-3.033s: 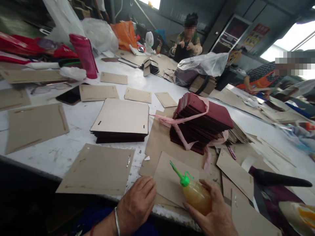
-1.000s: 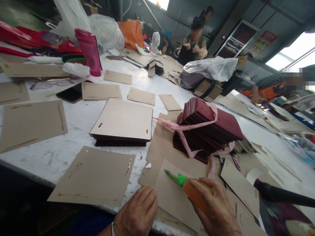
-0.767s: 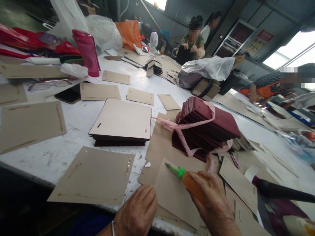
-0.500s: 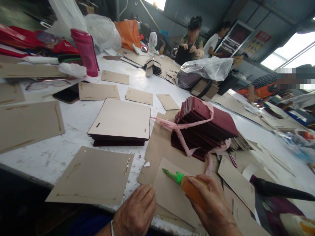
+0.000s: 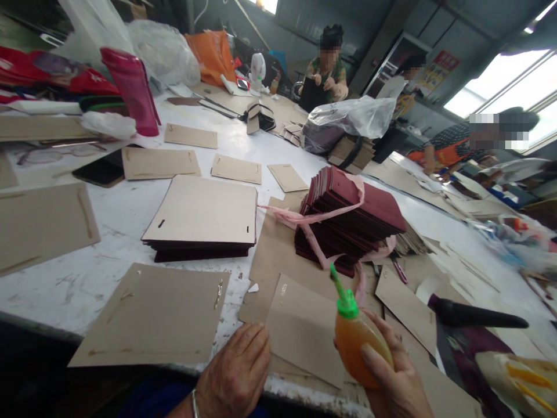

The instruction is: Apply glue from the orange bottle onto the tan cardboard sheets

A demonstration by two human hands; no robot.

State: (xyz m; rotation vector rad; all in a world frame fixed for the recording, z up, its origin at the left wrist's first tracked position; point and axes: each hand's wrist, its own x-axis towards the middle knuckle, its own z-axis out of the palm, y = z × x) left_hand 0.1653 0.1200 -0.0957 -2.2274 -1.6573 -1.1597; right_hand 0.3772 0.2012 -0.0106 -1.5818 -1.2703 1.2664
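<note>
My right hand point(image 5: 398, 374) is closed round an amber glue bottle point(image 5: 357, 337) with a green nozzle, held upright above the near table edge. Just left of the bottle a brown card sheet point(image 5: 300, 328) lies on the table. My left hand point(image 5: 237, 374) rests on that sheet's near left corner, fingers curled downward and nothing in them. A larger brown card point(image 5: 152, 316) with glue marks lies left of my left hand. Beyond the sheet sits a pile of dark red cards point(image 5: 348, 217) tied with a pink strip.
A flat stack of dark boards topped by a beige card point(image 5: 202, 217) lies mid-table. Several brown cards are spread over the white table point(image 5: 130, 209), with a pink bottle point(image 5: 130, 90) and phone point(image 5: 98, 171) far left. A black-handled tool point(image 5: 474, 319) lies right. Other people work at the far side.
My right hand has tipped the glue bottle from lying with its nozzle on the card sheet to upright and lifted it clear. My left hand stays on the sheet's corner.
</note>
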